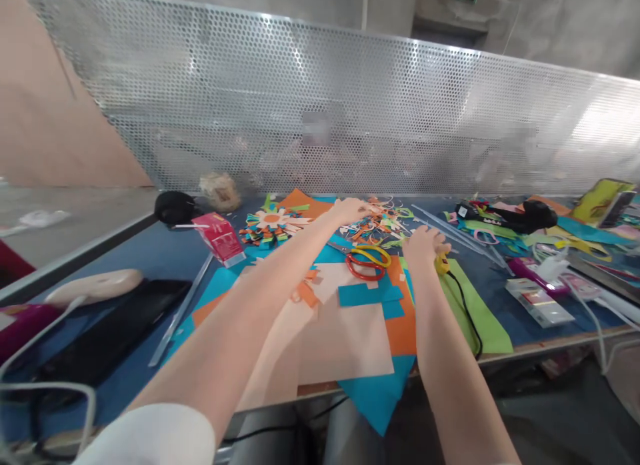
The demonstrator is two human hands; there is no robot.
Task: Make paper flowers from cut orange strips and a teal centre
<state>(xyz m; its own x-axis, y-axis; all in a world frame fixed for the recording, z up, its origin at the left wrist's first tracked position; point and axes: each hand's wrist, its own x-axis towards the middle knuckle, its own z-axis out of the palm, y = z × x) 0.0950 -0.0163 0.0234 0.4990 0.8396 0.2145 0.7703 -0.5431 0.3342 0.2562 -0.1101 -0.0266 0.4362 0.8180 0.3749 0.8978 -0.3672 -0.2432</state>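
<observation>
My left hand [353, 211] reaches over the left edge of a loose pile of thin coloured strips [373, 228], its fingers loosely stretched out. At the pile's right side my right hand [425, 241] is open, with its fingers spread and slightly bent. Beside its wrist lies a yellow tool [442, 263] with a black cord, partly hidden by the hand. Scissors [370, 259] with red and yellow handles rest below the pile. Left of my left forearm is a fringed multicoloured piece [273, 221] with a pale flower shape on top.
Pale sheets [350, 345], blue pieces [370, 295] and a green sheet [480, 305] cover the front. A pink packet [220, 238], black phone-like slab [120, 331] and twine ball [220, 190] lie left. More scraps and a black tape dispenser-like object [510, 215] lie right. A perforated metal panel [280, 105] borders the back.
</observation>
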